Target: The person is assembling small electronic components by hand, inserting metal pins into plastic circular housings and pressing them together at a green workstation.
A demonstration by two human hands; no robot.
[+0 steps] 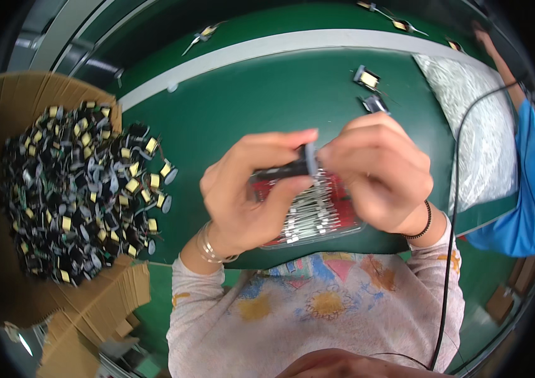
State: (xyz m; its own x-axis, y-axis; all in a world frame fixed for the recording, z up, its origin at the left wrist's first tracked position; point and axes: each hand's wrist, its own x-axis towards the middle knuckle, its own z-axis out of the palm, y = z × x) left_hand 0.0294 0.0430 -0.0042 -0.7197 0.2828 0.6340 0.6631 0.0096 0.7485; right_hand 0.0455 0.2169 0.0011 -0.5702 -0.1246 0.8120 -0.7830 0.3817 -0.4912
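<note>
Green table [236, 94] beside cardboard box [91, 88]; left hand [239, 189] pinching black part [286, 170]; right hand [387, 173] curled, hold unclear.

Green table [255, 94]: plastic sheeting [482, 132], tray [327, 238], 2 far components [366, 78].

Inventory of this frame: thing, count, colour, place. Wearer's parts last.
Table: 1, green, centre
Rail: 1, grey, far side
Cardboard box: 1, brown, left
Component pile: 1, black/yellow/grey, left
Loose components: 2, black/grey, upper right
Parts beyond rail: several, yellow/black, top
Tray: 1, clear, below hands
Tray pieces: many, white/red, in tray
Plastic sheeting: 1, translucent, right
Cable: 1, black, right
Co-worker: 1, blue garment, right
Held component: 1, black/grey, left hand
Shirt: 1, pale patterned, bottom
Left hand: 1, silver bracelet, holding component
Right hand: 1, black bracelet, beside component
</note>
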